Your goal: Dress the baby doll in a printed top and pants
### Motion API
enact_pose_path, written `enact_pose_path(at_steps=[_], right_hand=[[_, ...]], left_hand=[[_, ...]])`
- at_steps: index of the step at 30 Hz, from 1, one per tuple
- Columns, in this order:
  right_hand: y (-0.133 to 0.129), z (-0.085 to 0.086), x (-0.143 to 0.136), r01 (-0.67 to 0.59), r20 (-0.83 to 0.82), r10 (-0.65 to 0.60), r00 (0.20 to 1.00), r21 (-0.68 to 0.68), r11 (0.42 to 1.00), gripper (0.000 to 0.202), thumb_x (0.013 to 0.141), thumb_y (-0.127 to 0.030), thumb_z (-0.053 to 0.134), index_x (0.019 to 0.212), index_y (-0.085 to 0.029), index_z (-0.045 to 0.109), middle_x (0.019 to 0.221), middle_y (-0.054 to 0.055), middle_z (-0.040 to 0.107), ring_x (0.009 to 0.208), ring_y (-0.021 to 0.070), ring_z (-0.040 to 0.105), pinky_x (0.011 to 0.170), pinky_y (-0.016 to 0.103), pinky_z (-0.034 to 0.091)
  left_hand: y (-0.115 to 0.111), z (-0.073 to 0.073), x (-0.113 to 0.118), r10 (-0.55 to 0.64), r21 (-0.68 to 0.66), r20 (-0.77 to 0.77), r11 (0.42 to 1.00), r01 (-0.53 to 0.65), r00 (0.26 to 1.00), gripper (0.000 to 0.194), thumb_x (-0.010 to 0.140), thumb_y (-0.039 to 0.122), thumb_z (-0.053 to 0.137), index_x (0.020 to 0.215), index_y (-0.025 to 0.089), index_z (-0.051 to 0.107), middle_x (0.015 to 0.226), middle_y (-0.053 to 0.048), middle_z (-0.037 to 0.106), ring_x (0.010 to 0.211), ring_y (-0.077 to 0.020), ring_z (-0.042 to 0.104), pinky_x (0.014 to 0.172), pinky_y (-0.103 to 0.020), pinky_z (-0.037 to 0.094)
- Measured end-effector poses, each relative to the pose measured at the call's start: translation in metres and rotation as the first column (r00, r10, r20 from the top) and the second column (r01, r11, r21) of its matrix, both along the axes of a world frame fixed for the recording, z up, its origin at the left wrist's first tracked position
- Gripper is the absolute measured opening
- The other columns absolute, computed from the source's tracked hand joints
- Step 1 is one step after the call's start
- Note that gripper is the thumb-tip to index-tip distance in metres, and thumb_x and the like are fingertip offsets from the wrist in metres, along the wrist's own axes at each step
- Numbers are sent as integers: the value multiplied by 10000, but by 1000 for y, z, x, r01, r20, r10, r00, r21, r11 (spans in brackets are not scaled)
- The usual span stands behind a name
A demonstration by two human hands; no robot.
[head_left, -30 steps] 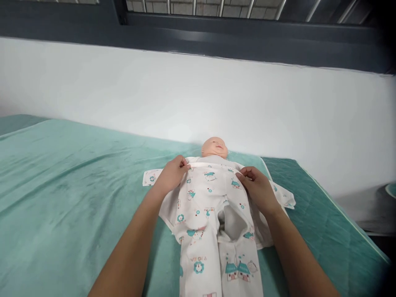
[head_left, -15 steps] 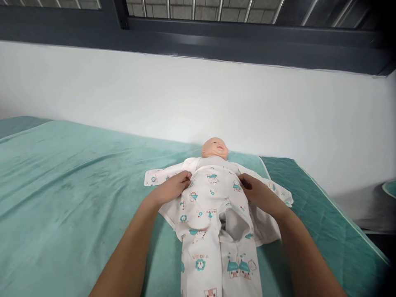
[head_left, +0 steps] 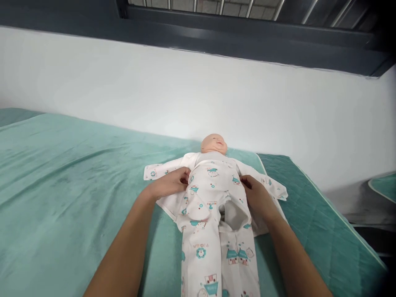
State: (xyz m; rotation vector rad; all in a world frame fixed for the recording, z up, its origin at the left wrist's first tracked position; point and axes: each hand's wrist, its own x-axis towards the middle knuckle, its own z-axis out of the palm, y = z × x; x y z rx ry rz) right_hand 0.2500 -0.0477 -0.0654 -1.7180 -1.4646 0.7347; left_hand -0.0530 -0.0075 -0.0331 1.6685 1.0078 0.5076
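One white wall (head_left: 192, 90), the broadest thing at the back, runs from side to side. Above it, a dark window frame (head_left: 198, 35), with upright metal bars (head_left: 222, 6) beyond it.

Light green sheet (head_left: 62, 185) next in size: spread over the left and centre, shallow creases at left. Dark green quilted cover (head_left: 315, 218) to the right of it, pale piping along its outer edge.

Doll (head_left: 213, 143) on its back on the light green sheet, head nearest the wall and turned slightly to the right of the view. Only the head is plainly bare; body hidden by cloth.

White printed trousers (head_left: 201, 231) lie lengthwise over the doll's front, waist end up at the chest, legs running toward the camera and out of view at the bottom. Prints: teal-roofed houses, small figures, round flower-like shapes. Opening between the legs gapes, pale inside showing.

White printed top (head_left: 168, 205) shows on both sides of the trousers, sleeves out to either side, right-of-view cuff over the dark green quilted cover.

Left hand (head_left: 171, 182) touching the trousers' side edge near the waist, fingers curled. Right hand (head_left: 257, 197) at the opposite edge, fingers bent in. Grip of each: fingertips partly hidden, cannot tell whether closed on cloth.
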Motion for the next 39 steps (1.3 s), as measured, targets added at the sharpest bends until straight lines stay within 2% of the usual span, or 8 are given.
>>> enact_pose_path(at_steps=[5,8,13,18,21,25,32,39], right_hand=[[-1,1,14,-236,-269,226,936,-6,972,255,811,-432,645,977,-239,647,955,44,706,886,239,619,764,353,488],[-2,1,20,-281,-310,262,914,-19,959,257,783,-415,691,966,-238,652,928,39,697,864,230,616,743,346,494],[-1,-3,22,-241,-257,226,940,-28,970,200,787,-396,669,889,-225,656,830,16,666,762,192,576,656,307,450],[2,-6,18,-145,-189,138,972,-21,989,196,804,-408,627,835,-215,627,788,9,650,717,179,548,632,300,412],[3,-6,16,-89,-111,87,990,-12,996,197,808,-408,612,827,-213,624,777,13,655,735,192,557,652,310,408],[2,-3,14,-135,-58,135,989,-11,991,206,836,-400,572,854,-208,644,792,13,670,772,203,568,683,312,410],[-1,5,15,-282,-154,283,947,27,959,313,898,-400,494,1006,-207,714,989,24,716,924,220,600,818,310,439],[0,8,10,-207,-247,208,946,33,978,389,886,-517,535,854,-175,719,776,14,699,764,198,573,684,288,427]], left_hand=[[2,-3,1,-14,-9,5,1000,14,1000,227,694,226,580,916,220,530,911,-17,616,859,-191,572,739,-295,447],[5,-6,1,-19,-62,61,998,23,998,231,719,215,543,950,219,552,933,-23,642,870,-187,586,745,-295,455],[6,-7,3,31,-145,61,989,-22,998,238,704,183,496,929,219,565,888,-11,632,794,-166,592,675,-285,482],[3,-4,6,31,-132,30,991,-26,999,395,582,116,547,961,221,587,942,-27,668,864,-203,620,669,-292,505],[2,0,9,16,-84,-38,996,-19,999,340,606,140,562,930,219,628,918,-39,685,926,-243,631,728,-320,509],[2,2,12,-12,-26,-123,1000,9,992,233,635,192,558,841,207,665,899,-26,703,942,-257,635,770,-323,494],[2,-1,15,17,-31,-97,999,-20,995,253,667,262,567,870,185,696,952,-15,732,970,-256,637,794,-296,483],[-2,0,19,56,-74,-28,996,-58,998,287,698,216,574,933,199,737,934,3,745,923,-235,654,769,-270,484]])
